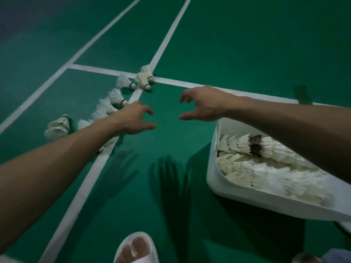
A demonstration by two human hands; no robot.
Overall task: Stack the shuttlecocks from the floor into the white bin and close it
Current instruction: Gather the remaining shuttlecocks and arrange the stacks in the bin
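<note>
Left grip (133,118): half-spread, fingers loosely curved, holding nothing, above the floor (247,44) beside the left row.
Right grip (201,106): likewise half-spread and empty, just far of the bin.
Loose shuttlecocks (123,82): three in the far cluster; more in a left row, partly hidden by the arm, uncountable.
White bin (213,168): one, near right, uncovered, holding stacked shuttlecocks (266,168).
Slipper (139,235): one, near.

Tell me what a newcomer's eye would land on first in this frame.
Two bare arms reach over the green court floor, left hand and right hand both empty, fingers loosely spread. Beside the left arm, loose shuttlecocks trail along a white court line; at lower right the white bin sits open, already packed with stacked shuttlecocks.
</note>
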